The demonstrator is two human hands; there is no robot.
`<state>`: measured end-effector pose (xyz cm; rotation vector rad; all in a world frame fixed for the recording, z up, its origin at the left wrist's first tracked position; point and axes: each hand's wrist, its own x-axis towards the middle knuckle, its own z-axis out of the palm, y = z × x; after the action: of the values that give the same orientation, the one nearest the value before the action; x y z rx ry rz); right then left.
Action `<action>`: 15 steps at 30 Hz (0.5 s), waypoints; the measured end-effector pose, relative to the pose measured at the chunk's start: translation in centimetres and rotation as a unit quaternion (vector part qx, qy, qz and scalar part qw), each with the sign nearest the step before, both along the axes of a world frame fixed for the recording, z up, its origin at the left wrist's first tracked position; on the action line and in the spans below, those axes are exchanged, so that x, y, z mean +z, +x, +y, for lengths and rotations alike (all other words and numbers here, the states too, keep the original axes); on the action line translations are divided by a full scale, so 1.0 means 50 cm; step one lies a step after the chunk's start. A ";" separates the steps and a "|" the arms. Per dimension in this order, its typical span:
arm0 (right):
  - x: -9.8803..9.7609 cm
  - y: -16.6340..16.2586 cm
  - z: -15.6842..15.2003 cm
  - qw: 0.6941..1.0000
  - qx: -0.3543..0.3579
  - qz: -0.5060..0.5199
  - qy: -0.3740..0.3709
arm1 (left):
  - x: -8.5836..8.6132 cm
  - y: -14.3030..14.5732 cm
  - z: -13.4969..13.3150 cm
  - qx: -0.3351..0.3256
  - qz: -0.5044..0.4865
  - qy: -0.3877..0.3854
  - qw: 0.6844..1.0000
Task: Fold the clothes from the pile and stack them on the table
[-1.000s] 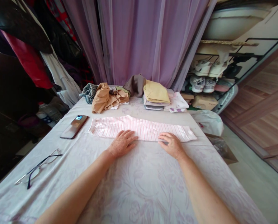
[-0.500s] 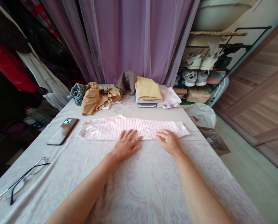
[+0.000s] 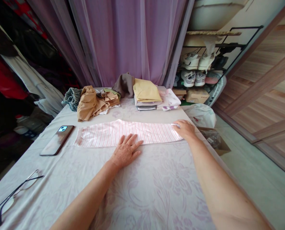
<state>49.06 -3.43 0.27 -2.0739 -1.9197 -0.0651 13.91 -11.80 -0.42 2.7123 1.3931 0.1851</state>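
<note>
A pair of pink-and-white striped pants (image 3: 104, 134), folded lengthwise into a long strip, lies flat across the table. My left hand (image 3: 125, 151) rests palm down on its near edge around the middle, fingers spread, partly on the tablecloth. At the strip's right end, my right hand (image 3: 184, 129) has its fingers closed on the far corner of the cloth; the thumb side is partly hidden.
Behind the strip lie a crumpled tan garment (image 3: 89, 103) with other clothes, and a folded stack topped by a yellow cloth (image 3: 147, 90). A phone (image 3: 57, 140) and eyeglasses (image 3: 14, 195) are on the left. A shoe rack (image 3: 214, 47) stands beyond the table's right side.
My right hand has moved right and away from me, from the strip's near edge to its right end, and closed on the cloth. My left hand stays on the strip. The view has shifted slightly.
</note>
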 end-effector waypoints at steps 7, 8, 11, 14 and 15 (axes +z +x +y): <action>0.033 -0.012 0.005 1.000 -0.012 -0.010 0.002 | 0.000 0.003 0.000 0.003 0.022 -0.004 1.000; 0.033 -0.013 0.005 1.000 -0.014 -0.010 -0.002 | 0.000 0.003 0.000 0.003 0.022 -0.004 1.000; 0.027 -0.011 0.008 0.999 -0.025 -0.004 -0.026 | 0.000 0.003 0.000 0.001 0.018 -0.002 1.000; 0.018 -0.013 0.004 0.999 -0.035 -0.006 0.007 | -0.001 0.004 0.000 0.003 0.016 0.000 1.000; 0.016 -0.019 -0.001 0.999 -0.030 -0.006 0.035 | -0.002 0.004 0.001 0.004 0.015 0.001 1.000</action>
<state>48.11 -3.47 1.07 -2.0894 -1.8346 -0.1578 14.10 -11.77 -0.52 2.7243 1.4116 0.1463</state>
